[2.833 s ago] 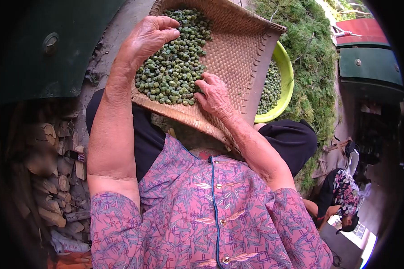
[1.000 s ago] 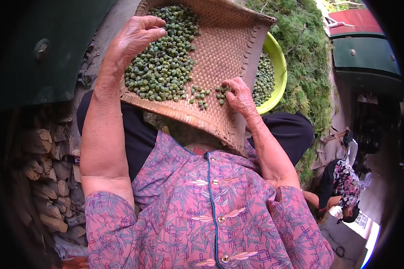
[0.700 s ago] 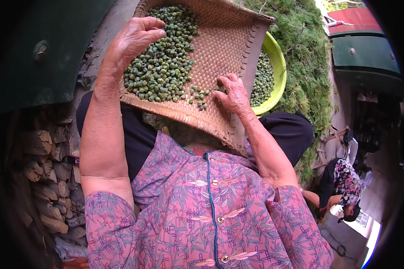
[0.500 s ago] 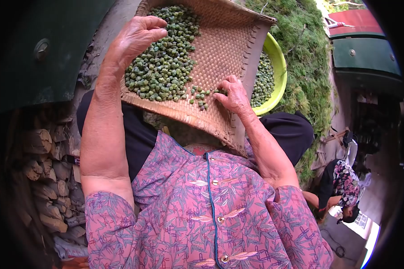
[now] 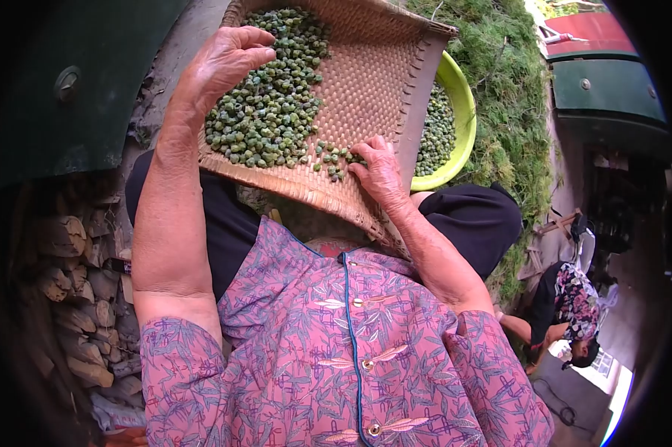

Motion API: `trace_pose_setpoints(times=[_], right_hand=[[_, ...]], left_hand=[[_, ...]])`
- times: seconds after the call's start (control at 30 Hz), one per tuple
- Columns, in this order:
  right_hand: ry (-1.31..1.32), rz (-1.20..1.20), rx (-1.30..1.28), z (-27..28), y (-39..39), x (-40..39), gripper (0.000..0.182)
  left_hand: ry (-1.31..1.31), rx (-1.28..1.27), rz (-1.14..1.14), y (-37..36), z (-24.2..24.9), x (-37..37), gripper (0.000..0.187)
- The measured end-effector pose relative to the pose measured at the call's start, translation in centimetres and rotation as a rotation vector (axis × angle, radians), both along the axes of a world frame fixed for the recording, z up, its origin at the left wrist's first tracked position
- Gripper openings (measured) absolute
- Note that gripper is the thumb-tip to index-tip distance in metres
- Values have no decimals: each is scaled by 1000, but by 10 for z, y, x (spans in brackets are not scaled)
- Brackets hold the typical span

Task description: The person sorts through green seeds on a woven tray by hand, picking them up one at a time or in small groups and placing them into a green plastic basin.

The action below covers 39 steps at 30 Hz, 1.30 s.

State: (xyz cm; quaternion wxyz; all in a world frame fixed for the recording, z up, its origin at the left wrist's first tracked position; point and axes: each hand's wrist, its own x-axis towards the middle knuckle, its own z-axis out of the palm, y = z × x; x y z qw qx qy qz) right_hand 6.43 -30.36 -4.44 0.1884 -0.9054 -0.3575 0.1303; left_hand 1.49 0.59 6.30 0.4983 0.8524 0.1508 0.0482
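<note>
A woven winnowing basket (image 5: pixel 366 82) lies tilted across my lap. Small round green fruits (image 5: pixel 265 123) are heaped over its left half, and a few loose ones (image 5: pixel 328 158) lie near its front edge. Above the heap is my left hand (image 5: pixel 235 61), its thumb and forefinger apart and nothing visible between them. My right hand (image 5: pixel 380 173) rests low over the basket's right side, beside the loose fruits, with fingers bent and thumb apart; its fingertips touch or nearly touch them. Past the basket's right edge, a yellow-green basin (image 5: pixel 466 123) holds more of the same fruits.
Cut green foliage (image 5: pixel 500 97) covers the ground on the right. Split firewood (image 5: pixel 86 298) is stacked at the lower left, below a dark green panel (image 5: pixel 52 97). Another person in a floral top (image 5: pixel 574 298) is bent over at the far right.
My right hand has moved slightly left and down, closer to the loose fruits. My left hand has stayed almost in place over the heap.
</note>
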Motion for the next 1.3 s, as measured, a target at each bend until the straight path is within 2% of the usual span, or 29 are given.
trace_pose_setpoints(times=[0.07,0.3,0.37,0.53,0.6,0.67,0.8,0.83,0.87,0.9,0.97,1.03,1.1,1.17,1.3], right_hand=[[-16,-44,84,-5,0,-1,25],[-32,-10,128,-9,-4,-1,21],[39,-76,224,-8,-11,-1,22],[-17,-271,316,17,-43,34,26],[-108,-358,272,20,-64,60,30],[-384,-316,201,16,-85,83,34],[-502,-312,26,28,-78,80,37],[-340,-245,108,23,-74,77,34],[-142,-283,186,16,-64,69,29],[-70,-240,252,16,-50,53,24],[-85,-111,307,8,-32,30,13],[-32,-88,268,2,-22,15,9],[4,-91,267,0,-20,6,9],[151,-94,108,2,-21,-2,11],[108,4,15,2,-20,-9,13]], left_hand=[[3,6,1,0,0,0,40],[28,-4,10,1,-3,2,39],[35,-10,21,1,-2,1,39],[27,-4,13,-1,3,-1,39],[28,-1,14,1,-1,0,39],[30,2,16,1,-1,1,39],[36,-5,5,1,-1,1,39],[37,0,1,2,-2,1,39],[40,1,1,1,-2,1,39],[39,-5,-1,1,-1,1,40],[41,-11,-3,0,-2,2,40],[42,29,1,1,-3,2,40],[34,24,-1,2,-2,2,40],[26,16,-2,2,-1,2,40],[31,-11,3,1,0,1,40]])
